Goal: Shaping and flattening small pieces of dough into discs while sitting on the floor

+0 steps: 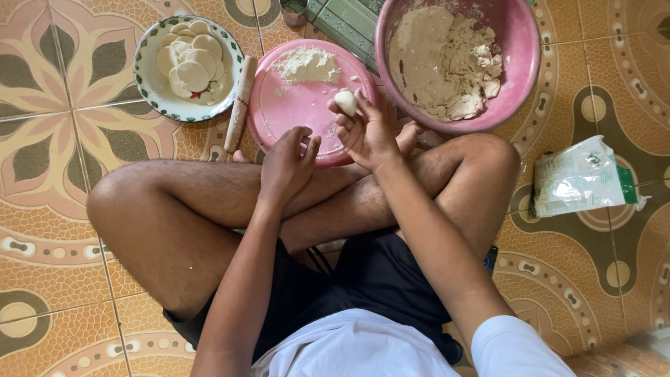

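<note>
The right hand (366,132) pinched a small dough ball (345,102) in its fingers above the pink plate (293,105). The left hand (286,164) hung at the plate's near edge, fingers loosely curled and holding nothing

A person sits cross-legged on the floor, seen from above, bare knees spread wide to either side and shins crossed in front. Both bare forearms reach forward from short white sleeves over the lap. The left hand (287,164) hangs above the crossed shins, back of the hand up, fingers loosely curled and slightly apart, holding nothing that can be seen. The right hand (366,129) is just beside it and a little further forward, palm turned inward, fingers raised and bent, the fingertips (340,120) pinched in a grip around a small pale lump. The hands do not touch.
</note>
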